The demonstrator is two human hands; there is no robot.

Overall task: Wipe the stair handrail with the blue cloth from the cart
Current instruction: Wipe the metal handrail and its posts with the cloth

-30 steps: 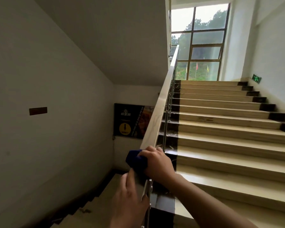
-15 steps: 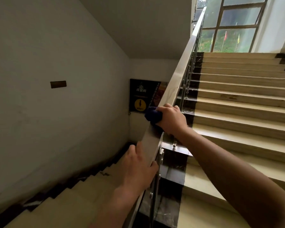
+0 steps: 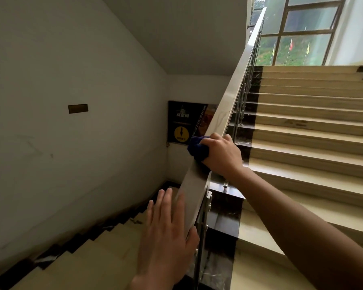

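Note:
The pale, flat-topped stair handrail (image 3: 228,101) climbs from the lower middle toward the upper right. My right hand (image 3: 220,154) presses a bunched blue cloth (image 3: 197,148) onto the rail's top, fingers wrapped over the cloth and rail. Lower down, my left hand (image 3: 168,233) hovers at the rail's near end, fingers spread and straight, thumb at the rail's right edge, holding nothing. No cart is in view.
Beige steps (image 3: 312,143) with dark edging rise on the right toward a large window (image 3: 298,32). Metal balusters (image 3: 239,107) stand under the rail. A descending flight (image 3: 82,254) and a white wall lie left, with a dark poster (image 3: 182,122) on the far wall.
My right hand has slid the blue cloth up the rail. My left hand has let go of the rail's end and its fingers have spread. The view has tilted downward.

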